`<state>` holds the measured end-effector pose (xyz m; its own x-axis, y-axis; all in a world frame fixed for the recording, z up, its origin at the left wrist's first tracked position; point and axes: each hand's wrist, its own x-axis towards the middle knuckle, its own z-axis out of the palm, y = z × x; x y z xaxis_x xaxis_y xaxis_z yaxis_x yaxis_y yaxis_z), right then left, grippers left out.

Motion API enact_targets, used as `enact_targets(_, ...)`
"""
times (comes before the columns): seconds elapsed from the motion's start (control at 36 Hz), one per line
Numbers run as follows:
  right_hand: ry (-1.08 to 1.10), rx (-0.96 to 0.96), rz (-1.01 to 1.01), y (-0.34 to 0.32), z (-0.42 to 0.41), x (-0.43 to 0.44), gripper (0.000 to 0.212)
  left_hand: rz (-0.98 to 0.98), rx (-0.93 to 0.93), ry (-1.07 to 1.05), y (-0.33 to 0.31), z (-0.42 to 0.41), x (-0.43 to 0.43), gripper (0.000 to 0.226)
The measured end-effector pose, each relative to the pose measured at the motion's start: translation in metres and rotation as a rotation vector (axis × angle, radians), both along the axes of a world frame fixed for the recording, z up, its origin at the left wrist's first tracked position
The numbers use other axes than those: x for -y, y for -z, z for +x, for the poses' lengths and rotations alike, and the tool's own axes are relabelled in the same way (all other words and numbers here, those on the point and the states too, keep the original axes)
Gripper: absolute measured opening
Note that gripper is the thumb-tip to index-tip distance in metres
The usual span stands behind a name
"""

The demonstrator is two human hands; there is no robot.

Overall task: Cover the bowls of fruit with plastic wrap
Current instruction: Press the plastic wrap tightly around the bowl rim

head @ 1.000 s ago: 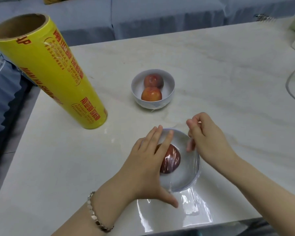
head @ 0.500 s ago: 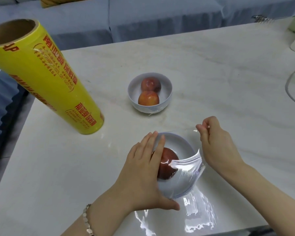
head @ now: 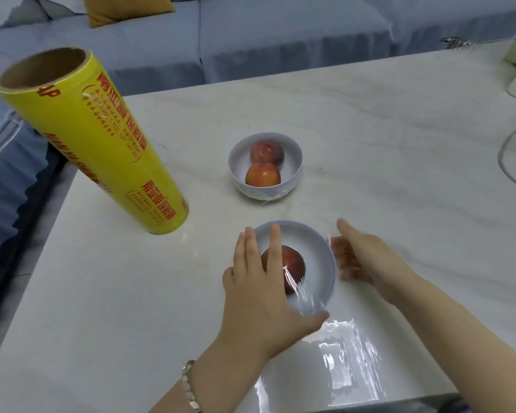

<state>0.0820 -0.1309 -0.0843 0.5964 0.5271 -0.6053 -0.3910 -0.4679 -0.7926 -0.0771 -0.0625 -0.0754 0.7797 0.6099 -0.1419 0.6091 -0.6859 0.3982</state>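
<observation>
So, far white bowl [head: 236, 165] w/ 2 apples [head: 262, 177] looks wrapped; near white bowl [head: 318, 248], counter [head: 370, 144] front, only part-covered by clear plastic wrap [head: 304, 297]; left hand [head: 259, 290] fingers flat on it, right hand [head: 367, 260] fingers straight beside it

Your near white bowl [head: 316, 244], lower centre, holds one red fruit [head: 294, 260] under plastic wrap [head: 349, 365] that trails toward the bottom edge. The far bowl [head: 238, 162], mid-frame, holds two fruits [head: 262, 174]. The yellow wrap roll [head: 102, 162] stands at left.

Roll [head: 102, 150] left of far bowl [head: 238, 163], wrap [head: 306, 301] apparently over near bowl [head: 318, 251].
</observation>
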Motion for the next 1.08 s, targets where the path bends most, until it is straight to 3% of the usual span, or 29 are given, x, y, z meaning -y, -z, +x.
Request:
enact_targets(0.11,-0.148,0.075,0.059,-0.001,-0.006,-0.003,0.031,0.071,0.054,-0.203,0.003,0.01,0.007,0.123)
enact_targets(0.33,-0.113,0.144,0.078,-0.01,0.001,-0.027,0.019,0.09,0.033,-0.256,0.005,0.018,-0.005,0.124)
enact_targets(0.47,-0.058,-0.248,0.051,-0.014,0.012,-0.028,0.012,0.088,-0.108,0.026,-0.007,0.011,-0.027,0.136)
enact_targets(0.64,-0.072,-0.349,0.063,-0.008,0.012,-0.017,0.018,0.034,-0.216,0.348,-0.021,0.012,-0.074,0.144)
enact_targets(0.69,-0.055,-0.302,0.12,-0.005,0.008,-0.017,0.019,-0.005,-0.235,0.377,-0.019,0.014,-0.078,0.146)
enact_targets(0.81,-0.065,0.11,0.141,-0.009,0.001,-0.018,0.025,-0.007,-0.181,0.381,-0.013,0.014,-0.076,0.145)
enact_targets(0.89,0.007,0.286,0.182,-0.021,-0.003,-0.024,0.023,0.041,-0.184,0.389,-0.009,0.013,-0.076,0.144)
enact_targets(1.08,0.107,0.316,0.131,-0.018,-0.012,-0.039,0.022,0.057,-0.194,0.371,-0.003,0.014,-0.079,0.144)
